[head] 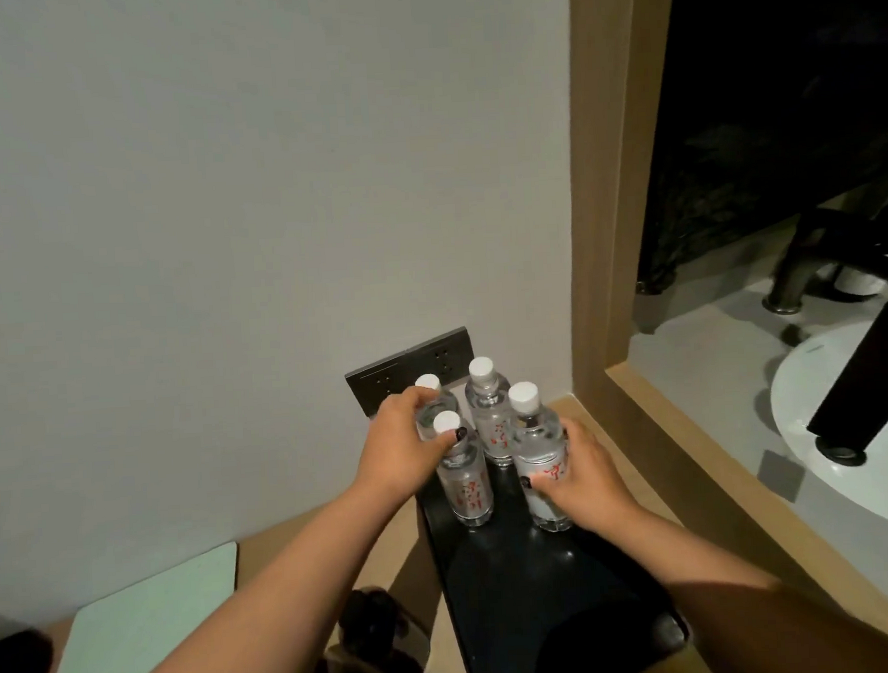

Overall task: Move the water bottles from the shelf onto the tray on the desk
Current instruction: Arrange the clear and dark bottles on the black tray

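Several clear water bottles with white caps and red lettering stand upright at the far end of a black tray [537, 583] on the wooden desk. My left hand [404, 449] wraps around the far-left bottle [433, 406], with the thumb against the near-left bottle [465, 484]. My right hand [585, 475] grips the near-right bottle [538, 449] from its right side. The far-right bottle [490, 416] stands free between them. The shelf is out of view.
A dark socket panel [382, 380] sits on the grey wall just behind the bottles. A pale green pad [148, 624] lies at the left on the desk [659, 464]. Dark objects [368, 644] rest near the tray's left edge. A mirror or opening with a wooden frame [603, 184] is to the right.
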Demonstrator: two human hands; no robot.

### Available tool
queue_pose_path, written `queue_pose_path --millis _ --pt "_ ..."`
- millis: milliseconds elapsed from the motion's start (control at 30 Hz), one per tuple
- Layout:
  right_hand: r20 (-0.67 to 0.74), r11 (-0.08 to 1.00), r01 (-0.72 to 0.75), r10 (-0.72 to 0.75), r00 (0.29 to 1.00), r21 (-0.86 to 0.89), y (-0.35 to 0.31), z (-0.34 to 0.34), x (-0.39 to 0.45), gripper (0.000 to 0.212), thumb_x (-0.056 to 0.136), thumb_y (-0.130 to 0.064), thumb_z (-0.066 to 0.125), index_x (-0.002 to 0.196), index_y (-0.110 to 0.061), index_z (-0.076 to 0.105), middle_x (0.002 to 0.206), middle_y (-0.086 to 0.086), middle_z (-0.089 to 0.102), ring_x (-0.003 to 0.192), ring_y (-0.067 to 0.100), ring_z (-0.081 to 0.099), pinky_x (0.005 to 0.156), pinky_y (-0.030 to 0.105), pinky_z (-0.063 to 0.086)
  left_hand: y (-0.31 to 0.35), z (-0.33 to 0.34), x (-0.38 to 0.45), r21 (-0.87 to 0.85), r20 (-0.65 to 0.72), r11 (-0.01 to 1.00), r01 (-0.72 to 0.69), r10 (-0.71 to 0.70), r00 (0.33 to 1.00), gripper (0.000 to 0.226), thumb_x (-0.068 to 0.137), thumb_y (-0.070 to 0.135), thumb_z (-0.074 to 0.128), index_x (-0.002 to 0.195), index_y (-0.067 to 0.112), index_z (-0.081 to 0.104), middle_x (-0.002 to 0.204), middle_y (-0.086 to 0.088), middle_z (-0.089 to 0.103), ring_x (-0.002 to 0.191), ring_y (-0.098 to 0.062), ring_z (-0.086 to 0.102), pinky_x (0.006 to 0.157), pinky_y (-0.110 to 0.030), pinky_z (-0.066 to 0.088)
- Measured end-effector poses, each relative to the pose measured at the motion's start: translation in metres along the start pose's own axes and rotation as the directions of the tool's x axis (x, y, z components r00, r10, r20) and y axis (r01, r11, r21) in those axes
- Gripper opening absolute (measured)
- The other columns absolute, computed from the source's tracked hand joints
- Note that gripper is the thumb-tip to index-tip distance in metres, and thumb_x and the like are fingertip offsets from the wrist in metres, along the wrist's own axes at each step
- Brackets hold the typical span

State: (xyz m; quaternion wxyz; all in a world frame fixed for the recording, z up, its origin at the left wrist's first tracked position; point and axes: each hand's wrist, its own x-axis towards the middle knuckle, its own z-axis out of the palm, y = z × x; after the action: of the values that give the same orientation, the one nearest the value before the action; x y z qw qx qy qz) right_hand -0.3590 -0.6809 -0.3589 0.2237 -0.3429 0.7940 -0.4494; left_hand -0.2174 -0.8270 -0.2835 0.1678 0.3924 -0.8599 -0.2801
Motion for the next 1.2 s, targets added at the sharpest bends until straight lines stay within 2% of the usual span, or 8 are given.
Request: queue_pose_path --millis 167,367,533,633,800,967,1200 --pt "0.039 1.000 -0.012 0.011 0.999 0.016 0.014 0.005 0.017 0.067 0.068 -0.010 0.078 0.126 -0.018 0.045 0.122 0.002 0.053 0.113 0.017 0.052 0.097 0.031 0.042 -0.011 0.020 0.001 0.041 0.104 0.999 -0.015 0.010 0.995 0.047 0.077 0.024 0.075 0.121 0.025 0.056 0.123 0.000 0.059 0.114 -0.018 0.055 0.096 -0.037 0.047" --pt "0.027 0.996 -0.026 0.024 0.999 0.081 0.021 0.016 0.028 0.065 0.069 -0.014 0.079 0.124 -0.024 0.045 0.124 -0.001 0.053 0.115 0.017 0.052 0.101 0.040 0.044 -0.014 0.025 0.004 0.015 0.107 1.000 -0.009 0.007 0.994 0.042 0.079 0.021 0.073 0.116 0.027 0.055 0.121 0.000 0.060 0.111 -0.019 0.056 0.095 -0.039 0.048" --pt "0.007 0.995 -0.026 0.025 1.000 0.093 0.027 0.027 0.030 0.070 0.068 -0.013 0.080 0.126 -0.025 0.044 0.127 -0.001 0.052 0.117 0.017 0.052 0.102 0.043 0.044 -0.017 0.028 0.004 0.019 0.089 1.000 -0.004 0.003 0.996 0.042 0.078 0.020 0.074 0.115 0.027 0.055 0.120 0.001 0.059 0.109 -0.018 0.056 0.091 -0.034 0.047" --pt "-0.006 0.995 -0.016 0.017 1.000 0.101 0.026 0.030 0.029 0.071 0.068 -0.011 0.080 0.128 -0.023 0.043 0.129 -0.001 0.050 0.118 0.016 0.051 0.103 0.039 0.044 -0.017 0.030 0.004 0.018 0.072 1.000 0.006 -0.007 0.997 0.043 0.078 0.019 0.075 0.116 0.027 0.056 0.121 0.001 0.059 0.110 -0.018 0.056 0.092 -0.035 0.048" --pt "-0.017 0.995 -0.002 0.004 1.000 0.102 0.022 0.034 0.029 0.070 0.070 -0.010 0.079 0.130 -0.018 0.043 0.131 0.001 0.047 0.112 0.007 0.046 0.098 0.021 0.036 -0.017 0.031 0.005 0.026 0.078 1.000 0.010 -0.012 0.997 0.044 0.078 0.020 0.075 0.116 0.027 0.055 0.121 0.000 0.059 0.110 -0.020 0.056 0.091 -0.037 0.049" --pt "-0.043 0.994 -0.017 0.021 0.999 0.106 0.017 0.038 0.028 0.071 0.072 -0.009 0.078 0.132 -0.016 0.040 0.133 0.004 0.044 0.121 0.018 0.047 0.099 0.023 0.036 -0.015 0.031 0.005 0.060 0.088 0.998 0.020 -0.026 0.996 0.043 0.079 0.021 0.074 0.117 0.025 0.055 0.120 -0.002 0.058 0.110 -0.022 0.056 0.091 -0.037 0.049" --pt "-0.034 0.996 -0.006 0.009 0.999 0.084 0.016 0.039 0.027 0.071 0.073 -0.009 0.077 0.133 -0.014 0.039 0.134 0.005 0.043 0.123 0.019 0.046 0.098 0.021 0.033 -0.013 0.031 0.006 0.149 0.102 0.989 0.015 -0.030 0.994 0.044 0.081 0.026 0.072 0.120 0.023 0.051 0.120 -0.004 0.058 0.110 -0.024 0.056 0.091 -0.036 0.048"
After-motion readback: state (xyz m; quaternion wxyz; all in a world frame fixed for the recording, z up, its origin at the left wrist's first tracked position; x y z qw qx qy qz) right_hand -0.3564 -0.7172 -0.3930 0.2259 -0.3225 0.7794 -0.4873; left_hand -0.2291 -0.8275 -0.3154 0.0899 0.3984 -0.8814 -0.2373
